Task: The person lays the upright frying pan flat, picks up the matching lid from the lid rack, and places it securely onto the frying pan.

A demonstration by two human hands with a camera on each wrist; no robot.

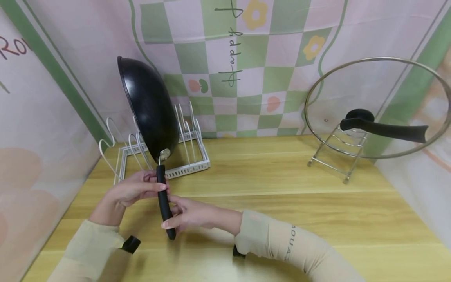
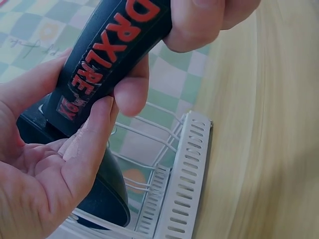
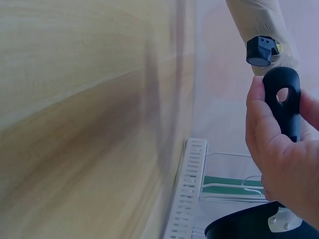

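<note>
A black wok (image 1: 148, 102) stands on its edge in a white wire rack (image 1: 190, 169), its dark outer side facing right. Its black handle (image 1: 163, 203) slants down toward me. My left hand (image 1: 137, 188) pinches the upper part of the handle near the metal bracket, thumb in front and fingers behind. Lower down, near the handle's end, my right hand (image 1: 192, 213) grips it between thumb and fingers. Red lettering shows on one face of the handle (image 2: 99, 59) in the left wrist view. The right wrist view shows a hole in the handle's tip (image 3: 285, 82).
At the right, a glass lid (image 1: 380, 59) with a black knob and long black grip (image 1: 394, 130) leans in a small silver wire stand (image 1: 329, 161). The wooden tabletop (image 1: 267, 180) meets a checkered cloth backdrop (image 1: 250, 78) behind. Cloth also covers both sides.
</note>
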